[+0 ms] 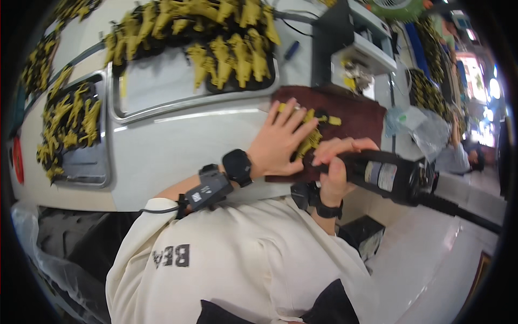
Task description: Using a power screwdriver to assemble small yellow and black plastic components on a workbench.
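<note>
From my head: I grip a black corded tool point(386, 175) in my right hand point(335, 177) by the dark red mat point(362, 127).
My left hand point(280, 137) spreads wide, palm down, over a yellow piece point(309, 144) on the mat, near my right fingers.

The piece point(308, 144) is yellow, the mat point(362, 120) maroon, the tool point(406, 182) black (its label point(387, 177) pale).

A head-worn fisheye looks steeply down at close range, from the person's side of the dark red mat point(357, 123). The mat sits right of the view's centre.
</note>
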### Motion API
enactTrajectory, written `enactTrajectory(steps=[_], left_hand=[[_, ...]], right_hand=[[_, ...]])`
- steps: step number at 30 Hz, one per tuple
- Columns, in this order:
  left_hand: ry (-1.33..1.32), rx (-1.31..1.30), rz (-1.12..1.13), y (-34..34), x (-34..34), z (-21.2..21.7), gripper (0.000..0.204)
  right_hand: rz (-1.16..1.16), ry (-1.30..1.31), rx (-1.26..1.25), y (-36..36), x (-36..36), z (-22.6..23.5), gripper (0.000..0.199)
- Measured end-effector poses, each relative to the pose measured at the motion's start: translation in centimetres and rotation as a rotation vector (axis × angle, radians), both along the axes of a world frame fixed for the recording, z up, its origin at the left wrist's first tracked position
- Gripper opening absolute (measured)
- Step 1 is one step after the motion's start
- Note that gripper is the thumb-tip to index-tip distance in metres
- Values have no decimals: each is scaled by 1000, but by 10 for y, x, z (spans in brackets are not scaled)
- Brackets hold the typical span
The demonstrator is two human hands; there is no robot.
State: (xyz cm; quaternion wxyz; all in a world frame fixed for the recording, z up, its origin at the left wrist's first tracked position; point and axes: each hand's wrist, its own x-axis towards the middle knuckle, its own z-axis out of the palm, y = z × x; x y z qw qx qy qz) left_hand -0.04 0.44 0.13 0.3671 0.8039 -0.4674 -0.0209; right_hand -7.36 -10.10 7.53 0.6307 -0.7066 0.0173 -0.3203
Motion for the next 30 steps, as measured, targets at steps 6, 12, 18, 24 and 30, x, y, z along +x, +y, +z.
enactTrajectory(steps=[6, 12, 18, 24, 30], left_hand=[[-25, -99, 24, -1, -10, -3, 82], [-26, -180, -9, 0, -15, -3, 82], [-66, -394, 327, 118, 11, 68, 71], [-154, 369, 1620, 356, 4, 11, 75], [-374, 23, 1310, 270, 24, 58, 79]], right_hand=[[-125, 57, 230, -7, -18, 8, 12], [158, -524, 209, -8, -6, 107, 45], [1500, -29, 336, 65, 51, 202, 27], [1652, -59, 579, 70, 51, 207, 17], [1632, -58, 603, 60, 48, 204, 16]])
